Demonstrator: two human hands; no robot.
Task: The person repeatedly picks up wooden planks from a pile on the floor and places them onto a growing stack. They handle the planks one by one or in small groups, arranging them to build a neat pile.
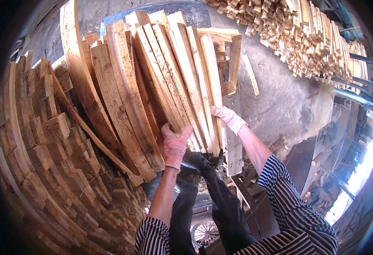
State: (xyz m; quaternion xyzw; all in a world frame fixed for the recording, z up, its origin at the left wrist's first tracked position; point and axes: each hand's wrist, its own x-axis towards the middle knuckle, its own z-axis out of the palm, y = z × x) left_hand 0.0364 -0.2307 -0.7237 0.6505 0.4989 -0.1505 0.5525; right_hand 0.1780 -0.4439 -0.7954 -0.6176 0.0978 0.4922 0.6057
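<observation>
A bunch of long, rough-sawn wooden planks (169, 72) lies in front of me, fanned out with the near ends toward my legs. My left hand (176, 146), in a pink glove, is at the near end of the bunch; its thumb and fingers part around the plank edges, and some fingers are hidden. Against the right side of the bunch, my right hand (229, 119), gloved in pink too, curls its fingers at the outermost plank. Several planks stand between the two hands. To the left of them, thicker dark-stained planks (118, 93) lean side by side.
A tall stack of cut timber (63, 157) fills the left side. Another large pile of sticks (305, 38) stands at the far right. One loose stick (250, 75) lies on the grey concrete floor (280, 102). Below my legs is a spoked wheel (206, 233).
</observation>
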